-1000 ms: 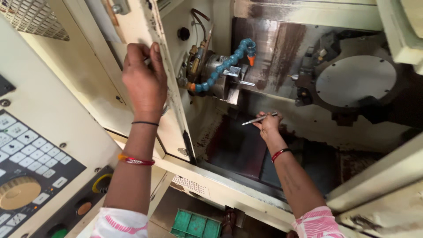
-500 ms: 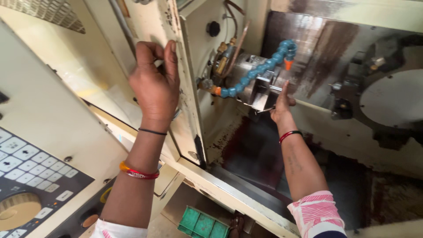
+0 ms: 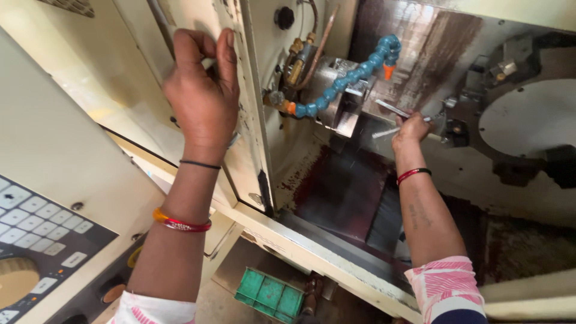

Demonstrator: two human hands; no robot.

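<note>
At upper left of the frame the left hand [image 3: 201, 99] curls closed around the edge of the cream machine door [image 3: 249, 120], while right of centre the right hand [image 3: 411, 129] pinches thin metal rods [image 3: 389, 120] beside the steel chuck [image 3: 339, 99], under the blue segmented coolant hose [image 3: 354, 75].

The left hand [image 3: 201, 99] curls over the edge of the cream sliding door [image 3: 252, 120], so its fingertips and whatever they press are out of sight. The right hand [image 3: 413, 128] closes round thin metal rods [image 3: 390, 111]; how many it holds is too small to tell, and the palm hides their far ends. The keypad [image 3: 36, 225] runs off the left edge, as does the dial beneath it. The green crate [image 3: 270, 295] is cut off by the bottom edge. The round turret plate [image 3: 534, 117] leaves the right edge.
</note>
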